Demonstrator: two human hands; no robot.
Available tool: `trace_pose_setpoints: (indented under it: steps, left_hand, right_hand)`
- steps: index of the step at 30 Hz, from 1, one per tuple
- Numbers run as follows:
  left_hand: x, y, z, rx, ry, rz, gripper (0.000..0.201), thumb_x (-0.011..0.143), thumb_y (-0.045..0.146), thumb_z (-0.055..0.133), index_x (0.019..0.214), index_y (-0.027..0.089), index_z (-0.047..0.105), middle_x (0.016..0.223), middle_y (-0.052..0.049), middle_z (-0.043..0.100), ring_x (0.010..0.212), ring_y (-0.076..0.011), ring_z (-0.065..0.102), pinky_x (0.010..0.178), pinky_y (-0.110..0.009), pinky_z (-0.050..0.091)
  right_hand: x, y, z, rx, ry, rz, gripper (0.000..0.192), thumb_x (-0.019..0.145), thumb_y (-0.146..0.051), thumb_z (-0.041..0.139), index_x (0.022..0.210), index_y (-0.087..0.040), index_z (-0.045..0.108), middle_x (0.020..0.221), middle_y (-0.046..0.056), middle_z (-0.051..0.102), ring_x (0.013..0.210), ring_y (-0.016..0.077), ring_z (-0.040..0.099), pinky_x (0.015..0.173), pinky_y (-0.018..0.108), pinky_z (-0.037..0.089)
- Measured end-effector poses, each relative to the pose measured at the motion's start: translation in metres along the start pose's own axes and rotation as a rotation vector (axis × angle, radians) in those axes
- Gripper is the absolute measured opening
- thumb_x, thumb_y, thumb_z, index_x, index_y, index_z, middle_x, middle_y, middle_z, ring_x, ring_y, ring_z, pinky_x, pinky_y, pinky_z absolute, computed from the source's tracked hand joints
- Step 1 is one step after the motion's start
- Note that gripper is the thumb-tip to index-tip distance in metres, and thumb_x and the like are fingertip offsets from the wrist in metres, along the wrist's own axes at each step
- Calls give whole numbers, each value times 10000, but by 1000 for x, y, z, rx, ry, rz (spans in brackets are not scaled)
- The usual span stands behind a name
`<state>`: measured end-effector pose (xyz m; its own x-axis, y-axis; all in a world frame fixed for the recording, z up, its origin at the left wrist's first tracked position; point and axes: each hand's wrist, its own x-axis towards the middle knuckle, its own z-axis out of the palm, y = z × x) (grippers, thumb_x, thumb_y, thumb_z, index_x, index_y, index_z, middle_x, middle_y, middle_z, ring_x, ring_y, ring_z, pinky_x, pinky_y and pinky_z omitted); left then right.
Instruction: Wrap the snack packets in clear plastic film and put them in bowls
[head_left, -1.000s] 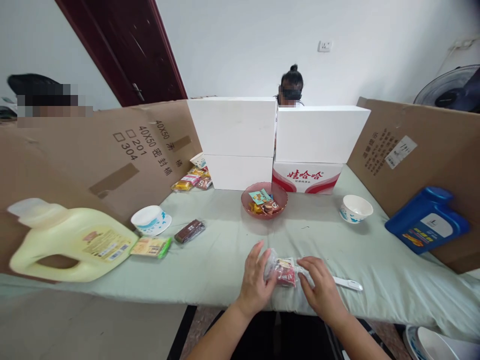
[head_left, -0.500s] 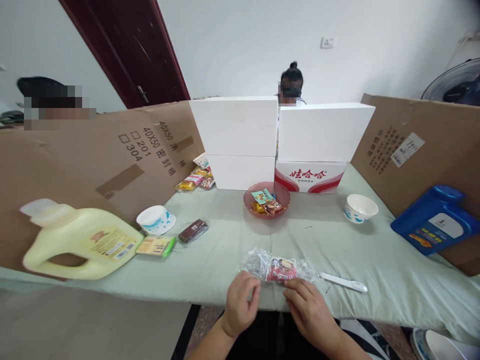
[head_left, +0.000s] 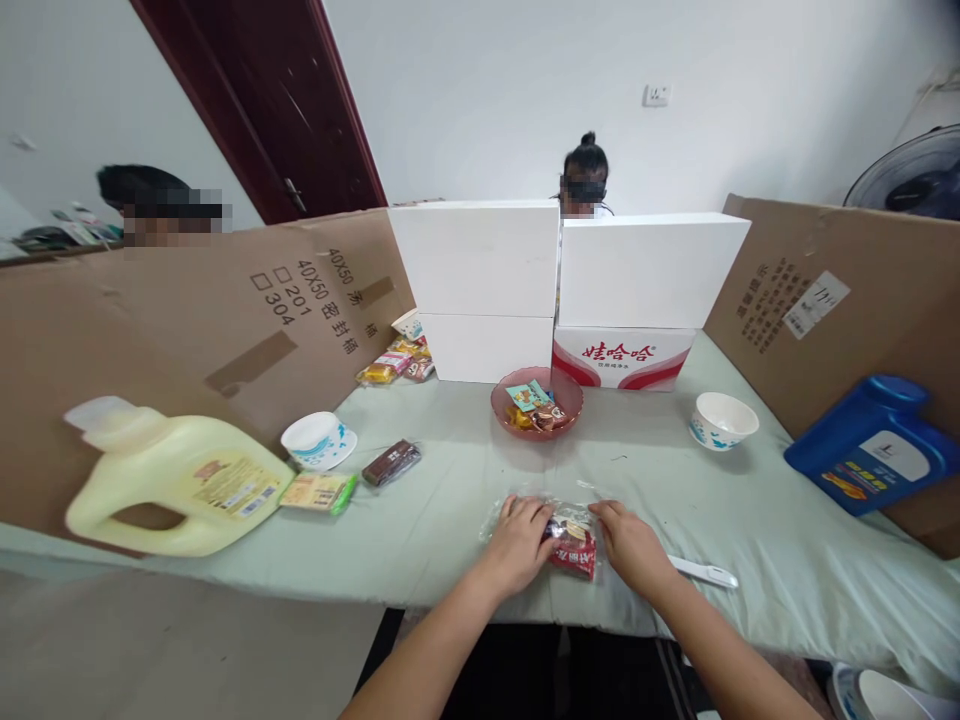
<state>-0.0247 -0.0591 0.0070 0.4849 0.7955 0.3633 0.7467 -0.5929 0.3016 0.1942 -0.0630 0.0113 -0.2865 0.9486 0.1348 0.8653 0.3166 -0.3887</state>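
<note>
A red snack packet (head_left: 576, 562) lies at the near edge of the table, with a crumpled clear plastic bag (head_left: 564, 496) around it. My left hand (head_left: 520, 543) is closed on the bag's left part, its thumb against the packet. On the other side, the fingers of my right hand (head_left: 628, 543) are bent and pinch the bag's right part. The fingertips of both hands are partly hidden in the plastic. A white plastic knife-like utensil (head_left: 705, 572) lies just right of my right hand, its left end covered by my forearm.
Ahead stands a pink glass bowl (head_left: 538, 425) holding several wrapped snacks. To the left are a brown wrapped bar (head_left: 391, 463), a green-edged packet (head_left: 321, 492), a paper bowl (head_left: 318, 440) and a yellow jug (head_left: 180, 485). Right are another paper bowl (head_left: 721, 422) and a blue bottle (head_left: 870, 450).
Both hands have moved forward onto the plastic bag from its near edge. The snack packet has shifted slightly right and towards me. The view has turned a little left.
</note>
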Motion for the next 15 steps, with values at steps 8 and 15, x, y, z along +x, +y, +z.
trace_pose_setpoints:
  steps: [8, 15]
  left_hand:
    - [-40, 17, -37, -169, -102, 121, 195, 838, 164, 541, 984, 245, 643, 807, -34, 637, 795, -215, 600, 816, -388, 489]
    - [-32, 30, -41, -319, -235, 48, 151, 871, 159, 517, 850, 231, 649, 839, -11, 647, 780, -167, 617, 700, -271, 508]
  right_hand:
    - [-14, 4, -19, 52, -117, 56, 381, 859, -185, 464, 1217, -191, 596, 1189, 101, 642, 1021, 232, 637, 873, 357, 491]
    - [-9, -26, -13, 84, -99, -178, 407, 782, -201, 623, 1188, -224, 603, 1223, 90, 615, 1149, 253, 540, 1012, 423, 407]
